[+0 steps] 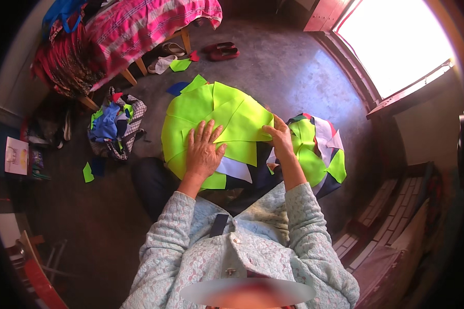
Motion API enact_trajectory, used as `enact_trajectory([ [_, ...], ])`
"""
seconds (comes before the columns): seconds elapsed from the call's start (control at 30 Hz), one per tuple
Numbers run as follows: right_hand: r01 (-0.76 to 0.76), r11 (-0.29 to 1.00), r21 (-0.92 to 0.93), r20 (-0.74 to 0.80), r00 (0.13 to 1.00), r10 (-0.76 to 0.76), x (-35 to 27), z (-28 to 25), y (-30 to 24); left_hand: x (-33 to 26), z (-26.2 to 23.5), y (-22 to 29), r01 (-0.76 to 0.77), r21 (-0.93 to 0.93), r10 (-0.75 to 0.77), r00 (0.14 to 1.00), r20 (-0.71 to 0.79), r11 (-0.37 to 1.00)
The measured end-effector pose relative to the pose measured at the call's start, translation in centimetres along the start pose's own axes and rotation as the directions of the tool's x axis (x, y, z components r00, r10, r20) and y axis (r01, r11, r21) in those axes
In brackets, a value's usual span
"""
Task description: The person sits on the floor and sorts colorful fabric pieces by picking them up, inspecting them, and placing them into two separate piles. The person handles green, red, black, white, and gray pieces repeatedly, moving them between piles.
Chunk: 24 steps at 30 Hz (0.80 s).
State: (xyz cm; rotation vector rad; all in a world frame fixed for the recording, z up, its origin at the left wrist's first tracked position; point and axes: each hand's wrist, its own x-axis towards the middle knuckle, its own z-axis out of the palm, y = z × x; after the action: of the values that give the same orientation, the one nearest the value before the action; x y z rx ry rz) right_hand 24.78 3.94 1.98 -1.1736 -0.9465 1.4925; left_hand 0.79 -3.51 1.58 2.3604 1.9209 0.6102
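A broad round layer of neon-yellow cloth pieces (206, 105) lies overlapping in front of me, over my lap. My left hand (205, 154) rests flat on it with fingers spread. My right hand (280, 138) pinches the right-hand edge of a yellow cloth piece (242, 123) between thumb and fingers. From under the yellow cloth, near my left hand, a white cloth piece (236, 169) sticks out. Just right of my right hand sits a rounded bundle of yellow, white, red and dark cloth pieces (305, 147). What lies beneath the yellow layer is mostly hidden.
A checked bag (135, 121) holding blue and coloured scraps stands on the floor at left. A yellow-green scrap (88, 173) lies near it. Beyond are dark red shoes (222, 52) and a bed with a pink cover (139, 31). Bright light enters through an opening (397, 44) at right.
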Motion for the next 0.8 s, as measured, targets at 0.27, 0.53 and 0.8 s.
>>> enact_trajectory([
  [0.27,0.265,0.444,-0.856,-0.059,0.804,-0.592,-1.0,-0.1,0.3,-0.1,-0.2,-0.1,0.048,-0.193,-0.056,0.998,-0.035,0.98],
  [0.53,0.458,-0.033,-0.888,0.428,0.801,-0.418,-3.2,4.6,0.8,-0.1,-1.8,0.0,-0.099,-0.164,0.09,0.994,-0.061,0.981],
  [0.8,0.454,0.039,-0.89,0.419,0.849,-0.323,-2.8,4.7,2.8,-0.1,-0.9,0.1,-0.054,-0.071,0.052,0.998,-0.021,0.996],
])
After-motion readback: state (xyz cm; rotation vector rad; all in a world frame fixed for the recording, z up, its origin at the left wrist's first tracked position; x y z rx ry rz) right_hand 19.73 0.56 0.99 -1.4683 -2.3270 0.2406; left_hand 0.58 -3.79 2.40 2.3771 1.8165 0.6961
